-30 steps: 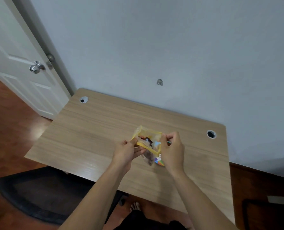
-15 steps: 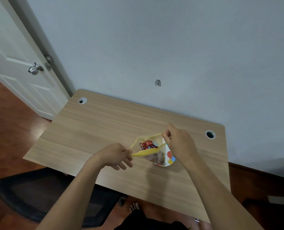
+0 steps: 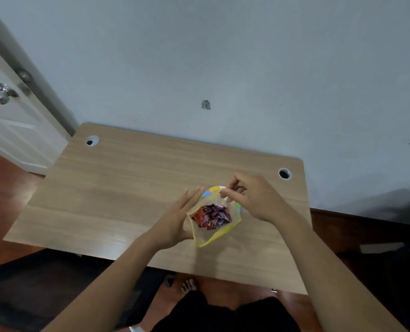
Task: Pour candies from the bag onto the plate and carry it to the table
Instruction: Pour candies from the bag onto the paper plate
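Note:
A clear candy bag (image 3: 202, 237) with a yellow rim is held open over the wooden desk (image 3: 118, 195), its mouth facing me. Red and purple wrapped candies (image 3: 212, 216) fill the inside. My left hand (image 3: 175, 224) cups the bag's left side, fingers stretched along it. My right hand (image 3: 254, 200) pinches the far edge of the bag's mouth. Under the bag peeks a small plate (image 3: 214, 188) with a coloured rim of yellow, blue and red patches; most of it is hidden by the bag and my hands.
The desk stands against a pale wall, with cable holes at its back left (image 3: 92, 141) and back right (image 3: 284, 173). A white door (image 3: 12, 130) with a metal knob is at the left. A dark chair mat (image 3: 43, 288) and my bare foot (image 3: 189, 285) show below the desk's front edge.
The bag's mouth has been pulled wider and turned toward me, showing the candies. My left hand moved from pinching the yellow rim to cupping the bag's side. The view shifted slightly right.

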Motion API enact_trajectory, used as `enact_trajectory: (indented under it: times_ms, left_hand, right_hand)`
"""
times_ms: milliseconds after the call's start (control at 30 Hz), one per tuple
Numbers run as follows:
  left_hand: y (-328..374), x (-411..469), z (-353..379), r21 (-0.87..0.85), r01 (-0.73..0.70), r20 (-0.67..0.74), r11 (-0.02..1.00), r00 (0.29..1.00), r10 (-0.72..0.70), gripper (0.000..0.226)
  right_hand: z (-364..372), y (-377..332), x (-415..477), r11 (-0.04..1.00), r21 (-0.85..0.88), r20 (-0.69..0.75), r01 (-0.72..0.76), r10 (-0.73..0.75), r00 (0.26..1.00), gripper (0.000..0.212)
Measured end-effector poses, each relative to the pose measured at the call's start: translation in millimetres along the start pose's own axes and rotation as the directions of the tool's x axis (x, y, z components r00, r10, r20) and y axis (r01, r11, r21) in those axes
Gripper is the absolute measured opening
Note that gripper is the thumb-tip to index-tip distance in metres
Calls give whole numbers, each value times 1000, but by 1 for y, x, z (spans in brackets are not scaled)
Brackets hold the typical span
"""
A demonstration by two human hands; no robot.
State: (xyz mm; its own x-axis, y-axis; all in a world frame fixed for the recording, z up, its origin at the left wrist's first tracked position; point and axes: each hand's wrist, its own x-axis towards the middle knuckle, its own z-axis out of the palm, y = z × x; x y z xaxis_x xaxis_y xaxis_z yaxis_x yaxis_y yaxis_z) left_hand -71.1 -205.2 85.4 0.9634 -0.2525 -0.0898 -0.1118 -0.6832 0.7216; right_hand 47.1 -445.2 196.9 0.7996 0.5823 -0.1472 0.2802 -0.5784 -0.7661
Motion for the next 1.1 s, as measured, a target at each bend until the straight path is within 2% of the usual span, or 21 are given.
enact_trajectory:
  times_ms: [33, 100, 167, 233, 300, 367, 433, 567, 667, 800, 900, 967, 1100]
  left_hand:
    - [4, 4, 4, -16, -55, -19, 998, 998, 55, 100]
    - [18, 8, 3, -168, -48, -26, 985, 999, 44, 68]
    - [30, 7, 3, -294, 69, 23, 953, 998, -65, 49]
    - [31, 7, 4, -397, 202, 62, 895, 979, -193, 39]
    - [25, 6, 8, -466, 299, 71, 833, 951, -301, 43]
    - [21, 6, 15, -492, 323, 74, 808, 941, -331, 49]
    - [34, 10, 14, -484, 342, 63, 805, 931, -358, 52]
    - [41, 24, 24, -520, 384, 72, 763, 910, -409, 50]
    - [32, 30, 35, -554, 400, 83, 730, 899, -429, 53]
    - [36, 41, 42, -583, 447, 100, 678, 868, -486, 65]
    - [30, 48, 56, -613, 439, 92, 657, 866, -492, 63]
    - [25, 54, 69, -626, 457, 92, 632, 848, -522, 64]
    - [18, 63, 95, -636, 461, 70, 618, 833, -549, 51]
  right_hand:
    - [-2, -2, 0, 996, 77, 5, -38, 38, 999, 15]
    - [-6, -4, 0, 967, 233, 9, -101, 102, 995, 13]
    - [-7, 0, 1, 905, 384, 29, -184, 187, 982, 21]
    - [-5, 11, 1, 818, 507, 51, -271, 286, 957, 38]
    - [6, 30, 0, 685, 641, 86, -345, 382, 920, 63]
    - [23, 52, -3, 567, 714, 153, -410, 446, 882, 86]
    - [41, 68, -9, 512, 728, 221, -456, 454, 863, 100]
    - [72, 83, -17, 446, 793, 195, -414, 457, 868, 86]
    - [84, 91, -19, 356, 851, 186, -385, 481, 857, 90]
    - [88, 99, -24, 368, 827, 189, -425, 531, 826, 102]
    - [99, 107, -21, 468, 734, 179, -492, 566, 805, 104]
    - [110, 120, -19, 574, 635, 110, -516, 594, 797, 99]
    - [122, 131, -19, 616, 516, 115, -596, 639, 760, 76]
